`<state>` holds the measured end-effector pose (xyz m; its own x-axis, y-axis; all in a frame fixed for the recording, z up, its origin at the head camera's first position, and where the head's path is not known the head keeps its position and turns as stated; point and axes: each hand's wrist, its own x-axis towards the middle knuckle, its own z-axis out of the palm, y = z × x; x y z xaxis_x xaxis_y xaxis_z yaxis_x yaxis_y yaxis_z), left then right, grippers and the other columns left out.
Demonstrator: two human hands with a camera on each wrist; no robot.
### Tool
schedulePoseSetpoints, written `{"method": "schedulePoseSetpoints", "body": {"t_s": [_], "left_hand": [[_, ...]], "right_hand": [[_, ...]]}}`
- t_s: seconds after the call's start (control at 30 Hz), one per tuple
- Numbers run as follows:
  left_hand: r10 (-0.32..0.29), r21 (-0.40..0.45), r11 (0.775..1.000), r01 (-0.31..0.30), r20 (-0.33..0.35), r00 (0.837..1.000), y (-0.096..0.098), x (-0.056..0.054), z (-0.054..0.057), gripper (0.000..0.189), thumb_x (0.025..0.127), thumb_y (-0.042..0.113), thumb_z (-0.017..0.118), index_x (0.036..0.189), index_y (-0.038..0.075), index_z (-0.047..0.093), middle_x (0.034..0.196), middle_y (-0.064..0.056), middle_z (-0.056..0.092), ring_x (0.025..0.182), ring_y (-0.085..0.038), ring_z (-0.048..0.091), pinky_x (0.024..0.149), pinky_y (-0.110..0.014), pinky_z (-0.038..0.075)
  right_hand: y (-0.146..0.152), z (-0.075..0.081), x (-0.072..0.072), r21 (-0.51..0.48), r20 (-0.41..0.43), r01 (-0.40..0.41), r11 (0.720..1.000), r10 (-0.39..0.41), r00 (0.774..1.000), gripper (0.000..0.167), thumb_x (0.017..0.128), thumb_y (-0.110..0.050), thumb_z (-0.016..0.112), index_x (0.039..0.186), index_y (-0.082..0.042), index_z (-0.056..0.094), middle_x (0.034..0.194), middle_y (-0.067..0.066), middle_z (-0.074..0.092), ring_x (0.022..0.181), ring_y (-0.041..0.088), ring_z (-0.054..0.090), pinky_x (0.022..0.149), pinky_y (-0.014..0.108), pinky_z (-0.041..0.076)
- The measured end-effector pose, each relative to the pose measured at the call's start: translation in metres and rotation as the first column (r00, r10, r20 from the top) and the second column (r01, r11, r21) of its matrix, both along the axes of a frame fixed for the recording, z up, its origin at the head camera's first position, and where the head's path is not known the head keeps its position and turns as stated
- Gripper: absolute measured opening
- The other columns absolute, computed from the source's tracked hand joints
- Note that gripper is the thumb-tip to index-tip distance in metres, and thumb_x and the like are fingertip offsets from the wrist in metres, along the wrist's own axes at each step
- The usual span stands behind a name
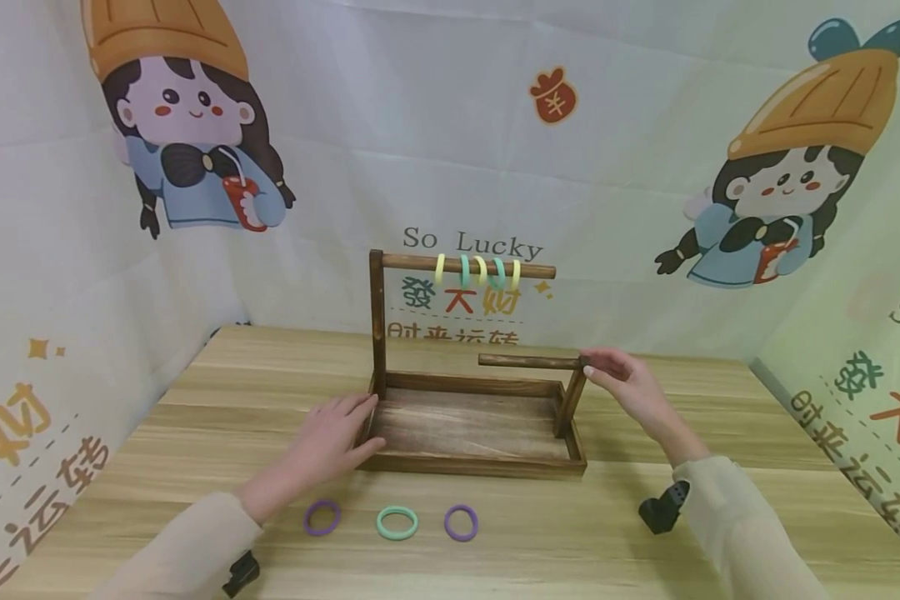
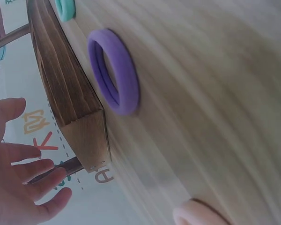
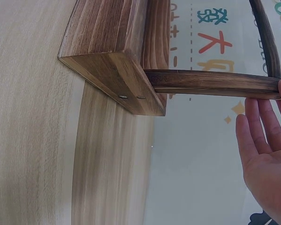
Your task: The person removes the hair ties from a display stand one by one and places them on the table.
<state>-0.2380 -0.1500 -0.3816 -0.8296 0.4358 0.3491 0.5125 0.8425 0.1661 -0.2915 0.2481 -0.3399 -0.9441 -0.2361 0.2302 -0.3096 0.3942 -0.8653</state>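
Observation:
A dark wooden rack (image 1: pixel 378 325) with a tray base (image 1: pixel 465 462) stands on the table. Several yellow and mint green hair ties (image 1: pixel 465 271) hang from its tall left arm. At the tray's left end is my left hand (image 1: pixel 330 437), fingers extended; the left wrist view shows them spread, gripping nothing. My right hand (image 1: pixel 630 387) touches the top of the short right post (image 3: pixel 215 82) with nearly straight fingers. The lower bar (image 1: pixel 528 361) holds no ties. In front of the tray lie a purple hair tie (image 1: pixel 322 518), a mint green one (image 1: pixel 397 523) and another purple one (image 1: pixel 461 523).
A pale pink ring (image 2: pixel 199 213) lies partly in frame in the left wrist view. The wood-grain table (image 1: pixel 570 542) meets a printed white cloth backdrop (image 1: pixel 435 100) behind and at both sides. Black wrist devices (image 1: pixel 663 507) sit under the sleeves.

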Motion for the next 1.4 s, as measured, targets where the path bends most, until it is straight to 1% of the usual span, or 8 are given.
{"method": "schedulePoseSetpoints", "body": {"t_s": [0.33,0.53,0.7,0.8,1.0,1.23,1.3,1.4], "left_hand": [[0.041,-0.055,0.998,-0.035,0.119,0.992,-0.005,0.003,-0.005,0.055,0.087,0.032,0.054,0.124,-0.006,0.044,0.125,-0.023,0.044,0.111,-0.046,0.039,0.090,-0.059,0.030],[0.043,-0.074,0.997,-0.033,0.134,0.990,-0.006,0.005,-0.008,0.051,0.087,0.030,0.055,0.123,-0.005,0.046,0.125,-0.021,0.045,0.110,-0.040,0.042,0.088,-0.056,0.033],[0.035,-0.081,0.996,-0.025,0.128,0.991,-0.005,0.008,-0.009,0.049,0.086,0.029,0.056,0.120,-0.006,0.048,0.124,-0.021,0.046,0.109,-0.040,0.043,0.087,-0.056,0.035],[0.033,-0.082,0.996,-0.024,0.116,0.993,-0.005,0.009,-0.010,0.049,0.085,0.028,0.057,0.119,-0.007,0.049,0.123,-0.021,0.047,0.108,-0.040,0.044,0.087,-0.055,0.036],[0.034,-0.071,0.997,-0.027,0.106,0.994,-0.006,0.009,-0.012,0.048,0.085,0.028,0.058,0.118,-0.007,0.050,0.122,-0.021,0.048,0.108,-0.041,0.045,0.088,-0.055,0.035],[0.033,-0.048,0.998,-0.029,0.082,0.996,-0.008,0.007,-0.012,0.044,0.085,0.025,0.059,0.114,-0.007,0.053,0.118,-0.021,0.051,0.105,-0.040,0.047,0.085,-0.055,0.038],[0.030,-0.046,0.999,-0.027,0.074,0.997,-0.008,0.006,-0.013,0.043,0.084,0.024,0.059,0.113,-0.007,0.054,0.117,-0.021,0.052,0.105,-0.040,0.048,0.085,-0.054,0.038],[0.026,-0.043,0.999,-0.023,0.067,0.997,-0.008,0.006,-0.013,0.043,0.084,0.025,0.059,0.112,-0.007,0.054,0.116,-0.021,0.052,0.105,-0.039,0.048,0.086,-0.053,0.038]], "right_hand": [[-0.001,0.001,0.000,0.012,0.008,-0.002,1.000,0.002,1.000,0.043,0.090,-0.024,0.053,0.123,0.001,0.046,0.124,0.019,0.045,0.113,0.030,0.042,0.092,0.046,0.035],[-0.001,0.003,-0.002,0.030,0.020,-0.008,1.000,0.007,1.000,0.045,0.089,-0.026,0.054,0.124,0.003,0.045,0.124,0.020,0.045,0.113,0.031,0.042,0.092,0.045,0.035],[0.000,0.009,-0.003,0.031,0.028,-0.028,0.999,0.027,0.999,0.046,0.089,-0.028,0.053,0.123,0.002,0.045,0.122,0.020,0.048,0.111,0.028,0.044,0.093,0.045,0.034],[0.000,0.015,-0.005,0.014,0.017,-0.036,0.999,0.035,0.999,0.044,0.090,-0.028,0.052,0.122,0.001,0.046,0.120,0.019,0.049,0.108,0.022,0.047,0.093,0.042,0.034],[-0.003,0.036,-0.010,0.004,-0.065,-0.032,0.999,0.032,0.997,0.041,0.090,-0.025,0.052,0.120,0.002,0.047,0.119,0.020,0.050,0.103,0.016,0.051,0.090,0.032,0.039],[-0.015,0.064,-0.017,0.032,-0.153,-0.026,0.999,0.031,0.988,0.039,0.090,-0.022,0.052,0.122,0.001,0.046,0.120,0.017,0.049,0.108,0.022,0.047,0.093,0.041,0.035],[-0.020,0.070,-0.021,0.042,-0.180,-0.021,0.999,0.028,0.983,0.039,0.090,-0.019,0.053,0.123,0.000,0.046,0.120,0.016,0.049,0.110,0.025,0.045,0.093,0.042,0.034],[-0.027,0.078,-0.027,0.064,-0.189,0.003,0.998,0.009,0.982,0.042,0.088,-0.021,0.057,0.125,-0.003,0.046,0.122,0.013,0.047,0.113,0.025,0.042,0.094,0.041,0.034]]}}
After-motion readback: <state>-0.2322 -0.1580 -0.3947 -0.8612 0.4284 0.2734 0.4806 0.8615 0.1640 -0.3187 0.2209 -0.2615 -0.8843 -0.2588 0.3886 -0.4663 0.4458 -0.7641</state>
